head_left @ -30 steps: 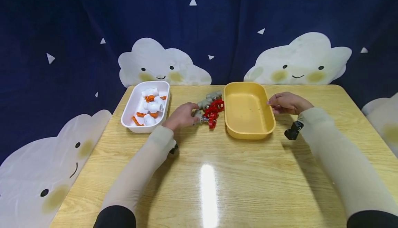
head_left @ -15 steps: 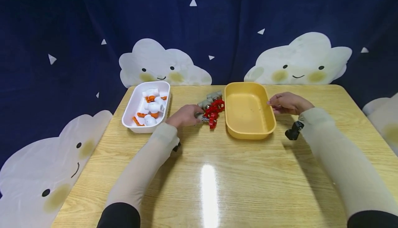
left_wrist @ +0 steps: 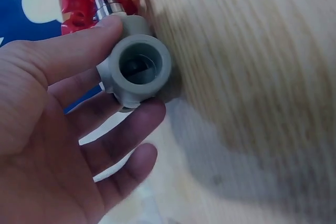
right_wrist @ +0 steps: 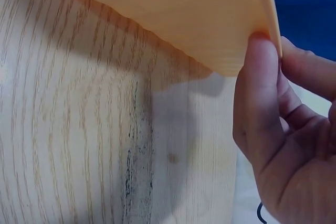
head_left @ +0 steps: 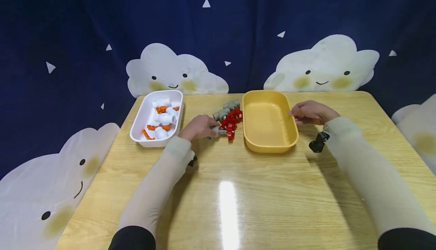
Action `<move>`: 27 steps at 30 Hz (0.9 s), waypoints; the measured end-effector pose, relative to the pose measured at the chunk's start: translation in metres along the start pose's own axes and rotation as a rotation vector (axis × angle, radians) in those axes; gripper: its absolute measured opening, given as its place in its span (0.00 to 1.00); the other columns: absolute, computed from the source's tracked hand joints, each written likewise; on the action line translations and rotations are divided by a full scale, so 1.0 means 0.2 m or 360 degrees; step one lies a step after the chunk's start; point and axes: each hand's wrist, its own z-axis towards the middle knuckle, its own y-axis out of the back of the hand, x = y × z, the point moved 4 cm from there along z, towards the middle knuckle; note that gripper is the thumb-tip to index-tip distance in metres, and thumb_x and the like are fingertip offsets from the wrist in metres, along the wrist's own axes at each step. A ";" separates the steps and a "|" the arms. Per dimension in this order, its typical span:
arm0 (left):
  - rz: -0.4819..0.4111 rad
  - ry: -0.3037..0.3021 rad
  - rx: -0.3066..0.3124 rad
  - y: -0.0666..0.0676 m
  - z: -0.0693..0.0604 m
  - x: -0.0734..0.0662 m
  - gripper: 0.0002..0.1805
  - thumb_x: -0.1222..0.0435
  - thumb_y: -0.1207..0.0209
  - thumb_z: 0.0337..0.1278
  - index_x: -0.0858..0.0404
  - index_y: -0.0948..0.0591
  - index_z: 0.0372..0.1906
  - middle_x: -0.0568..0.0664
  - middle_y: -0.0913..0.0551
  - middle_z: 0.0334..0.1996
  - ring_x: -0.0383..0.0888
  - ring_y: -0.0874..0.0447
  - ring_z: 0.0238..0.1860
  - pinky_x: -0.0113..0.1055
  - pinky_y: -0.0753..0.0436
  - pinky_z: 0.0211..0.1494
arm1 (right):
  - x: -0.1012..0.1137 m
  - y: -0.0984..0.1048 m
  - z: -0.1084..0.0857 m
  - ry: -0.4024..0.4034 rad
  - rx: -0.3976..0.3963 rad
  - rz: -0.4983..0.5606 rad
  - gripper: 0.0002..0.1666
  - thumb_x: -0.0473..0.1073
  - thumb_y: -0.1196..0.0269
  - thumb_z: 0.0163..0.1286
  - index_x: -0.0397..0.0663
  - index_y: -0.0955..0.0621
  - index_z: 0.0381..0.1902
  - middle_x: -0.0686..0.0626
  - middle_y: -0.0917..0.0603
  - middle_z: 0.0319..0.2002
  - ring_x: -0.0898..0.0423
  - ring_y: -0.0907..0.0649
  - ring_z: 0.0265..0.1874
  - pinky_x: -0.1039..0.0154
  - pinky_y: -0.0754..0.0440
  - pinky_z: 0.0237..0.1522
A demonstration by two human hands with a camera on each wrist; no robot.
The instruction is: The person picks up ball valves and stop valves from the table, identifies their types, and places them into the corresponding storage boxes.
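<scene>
My left hand (head_left: pixel 198 127) grips a grey pipe valve (left_wrist: pixel 166 62) with a red handwheel (head_left: pixel 230 132). In the left wrist view the thumb lies on the valve body near its metal stem, with fingers curled about the other side; the round open end faces the camera. Just beyond lie more grey valves (head_left: pixel 222 113) with red handwheels, close together on the table. Over on the right, my right hand (head_left: pixel 314 113) pinches the right rim of a yellow plastic bin (head_left: pixel 270 123) between thumb and fingers. Nothing lies inside that bin.
A white bin (head_left: pixel 136 130) at the left holds several white pipe fittings (head_left: pixel 165 119) with orange handles. The wooden table (head_left: pixel 272 193) ends at a dark blue curtain (head_left: pixel 245 26) with cloud pictures.
My left hand has moved slightly right and closed around the near valve, which has shifted a little. The right hand keeps its hold on the yellow bin's rim. The head view has shifted slightly.
</scene>
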 end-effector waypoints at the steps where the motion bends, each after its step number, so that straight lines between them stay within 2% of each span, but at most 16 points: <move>1: -0.0007 0.0001 0.0003 0.00 0.00 0.00 0.28 0.57 0.34 0.60 0.54 0.23 0.66 0.51 0.27 0.70 0.54 0.32 0.73 0.48 0.33 0.75 | 0.00 0.00 0.00 0.0000 0.0004 -0.0001 0.21 0.46 0.44 0.76 0.35 0.31 0.56 0.54 0.19 0.31 0.64 0.18 0.28 0.70 0.15 0.38; 7: 0.0035 0.0002 0.0019 -0.01 0.00 0.00 0.29 0.56 0.35 0.62 0.54 0.24 0.67 0.51 0.26 0.70 0.53 0.33 0.73 0.48 0.33 0.75 | 0.01 0.00 0.01 0.0001 0.0027 -0.0012 0.19 0.46 0.44 0.76 0.35 0.30 0.54 0.55 0.19 0.31 0.65 0.17 0.28 0.69 0.14 0.40; 13: 0.0068 0.0002 0.0027 -0.03 -0.01 -0.01 0.28 0.58 0.36 0.63 0.56 0.24 0.67 0.52 0.24 0.67 0.53 0.29 0.70 0.47 0.29 0.73 | 0.01 -0.01 0.00 0.0033 0.0016 -0.0037 0.20 0.45 0.44 0.77 0.34 0.30 0.54 0.55 0.20 0.30 0.65 0.17 0.28 0.69 0.14 0.40; 19: 0.0220 -0.0039 0.0037 -0.05 -0.02 -0.03 0.26 0.60 0.37 0.63 0.58 0.23 0.65 0.52 0.18 0.61 0.50 0.22 0.59 0.43 0.24 0.62 | -0.01 -0.03 0.00 0.0071 0.0019 0.0002 0.18 0.44 0.43 0.76 0.34 0.29 0.52 0.55 0.19 0.29 0.65 0.17 0.27 0.69 0.14 0.39; 21: 0.0210 -0.0040 0.0040 -0.05 -0.02 -0.03 0.26 0.60 0.37 0.63 0.58 0.23 0.66 0.52 0.18 0.61 0.50 0.21 0.59 0.42 0.23 0.60 | -0.02 -0.03 0.00 0.0074 0.0013 0.0004 0.17 0.44 0.44 0.76 0.35 0.29 0.51 0.55 0.20 0.29 0.65 0.17 0.26 0.70 0.15 0.38; 27: 0.0171 -0.0056 -0.0003 -0.05 -0.01 -0.05 0.26 0.60 0.36 0.62 0.60 0.23 0.65 0.52 0.19 0.61 0.51 0.21 0.61 0.43 0.22 0.61 | -0.02 0.00 0.00 0.0078 -0.0024 -0.0008 0.18 0.45 0.43 0.76 0.35 0.29 0.53 0.55 0.20 0.29 0.65 0.18 0.26 0.70 0.15 0.37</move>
